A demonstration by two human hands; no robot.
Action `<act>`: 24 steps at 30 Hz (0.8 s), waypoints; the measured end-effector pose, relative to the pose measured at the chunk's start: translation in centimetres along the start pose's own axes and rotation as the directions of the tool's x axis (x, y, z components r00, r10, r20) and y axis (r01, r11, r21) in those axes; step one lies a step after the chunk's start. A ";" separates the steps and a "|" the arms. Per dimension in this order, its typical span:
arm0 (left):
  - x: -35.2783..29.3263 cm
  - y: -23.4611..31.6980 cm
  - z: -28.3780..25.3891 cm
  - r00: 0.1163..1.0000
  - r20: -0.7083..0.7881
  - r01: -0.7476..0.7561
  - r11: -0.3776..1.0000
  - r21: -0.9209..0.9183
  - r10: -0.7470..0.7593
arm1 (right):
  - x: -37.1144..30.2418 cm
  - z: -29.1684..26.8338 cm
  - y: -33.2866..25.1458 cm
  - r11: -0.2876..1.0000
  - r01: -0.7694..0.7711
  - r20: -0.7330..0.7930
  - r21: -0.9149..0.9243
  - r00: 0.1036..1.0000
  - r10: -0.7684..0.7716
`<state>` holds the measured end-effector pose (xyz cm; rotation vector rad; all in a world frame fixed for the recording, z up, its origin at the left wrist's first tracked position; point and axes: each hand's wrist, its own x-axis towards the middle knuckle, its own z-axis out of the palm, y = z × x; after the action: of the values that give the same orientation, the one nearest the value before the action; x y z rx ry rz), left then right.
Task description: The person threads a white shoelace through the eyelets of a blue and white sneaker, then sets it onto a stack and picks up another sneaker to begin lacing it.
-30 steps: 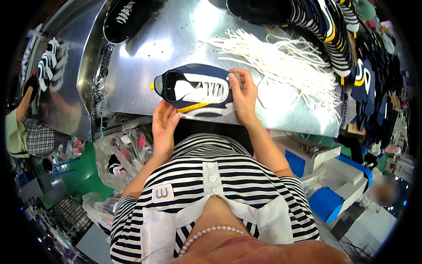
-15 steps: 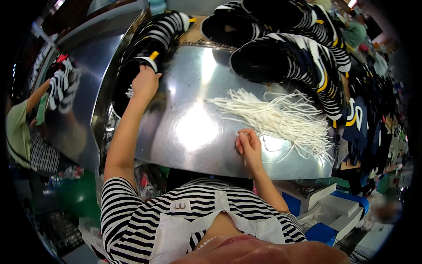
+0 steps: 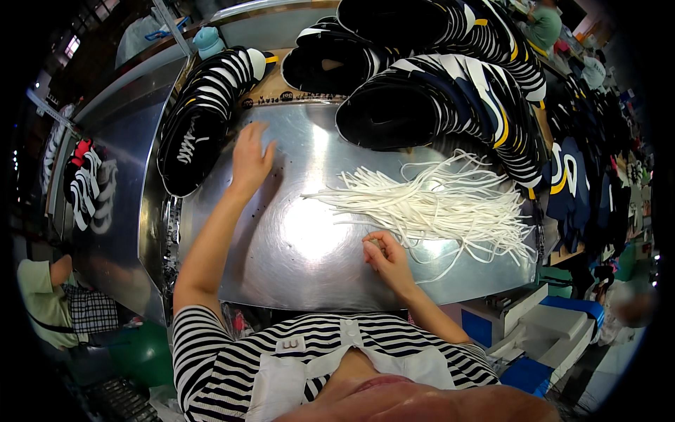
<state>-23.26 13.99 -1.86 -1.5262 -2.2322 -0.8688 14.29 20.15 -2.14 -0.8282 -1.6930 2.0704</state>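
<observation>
My left hand [image 3: 252, 158] is over the metal tabletop with its fingers extended and apart, holding nothing. Just left of it lies a nested row of black-and-white shoe uppers [image 3: 211, 91]. The nearest upper [image 3: 181, 158] of that row has white lace zigzagged across its front. My right hand [image 3: 388, 260] is closed near the table's front, thumb against curled fingers; whatever they pinch, if anything, is too small to make out. Right beside it spreads a loose bundle of white shoelaces [image 3: 436, 204].
More nested black shoe uppers [image 3: 422, 105] with white and yellow trim curve along the table's back right. A metal side surface [image 3: 126, 232] lies left, with another person [image 3: 53, 295] beside it. White-and-blue boxes [image 3: 534, 334] stand at lower right.
My left hand has let go of the shoe upper at the left row and moved right, opening. The upper now lies at the row's near end. My right hand stays closed near the laces.
</observation>
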 end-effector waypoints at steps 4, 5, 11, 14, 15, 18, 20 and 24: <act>10.3 4.0 1.4 0.977 -0.170 -0.126 0.991 0.044 0.131 | -0.2 0.4 -1.6 0.970 0.122 0.069 -0.210 0.992 -0.109; 12.9 4.2 2.1 0.973 -0.180 -0.133 0.989 0.061 0.142 | -0.5 0.3 -2.2 0.947 0.150 0.090 -0.284 0.988 -0.129; 22.0 13.5 3.6 0.863 -0.352 -0.372 0.927 0.043 0.362 | -2.3 -3.2 -1.7 0.957 0.073 -0.009 -0.282 0.997 -0.079; 24.2 19.1 3.9 0.791 -0.306 -0.543 0.838 0.051 0.531 | -2.6 -5.5 -2.1 0.970 0.110 -0.079 -0.219 0.988 -0.130; 25.3 20.0 4.1 0.759 -0.289 -0.576 0.809 0.119 0.583 | -2.6 -6.4 -3.3 0.966 0.128 -0.084 -0.223 0.985 -0.150; 29.3 22.4 4.7 0.693 -0.229 -0.626 0.729 0.278 0.683 | -2.7 -8.9 -5.2 0.961 0.170 -0.122 -0.219 0.972 -0.200; 32.2 23.4 6.0 0.692 -0.184 -0.609 0.702 0.370 0.698 | -2.9 -10.1 -5.5 0.966 0.152 -0.174 -0.211 0.966 -0.190; 38.4 23.5 9.4 0.702 -0.026 -0.586 0.598 0.547 0.712 | -4.2 -10.8 -4.5 0.973 0.190 -0.204 -0.133 0.955 -0.214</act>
<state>-15.90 54.04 19.47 -1.6607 -1.3522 -0.1874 23.84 26.95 1.84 -0.8421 -1.7071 1.6977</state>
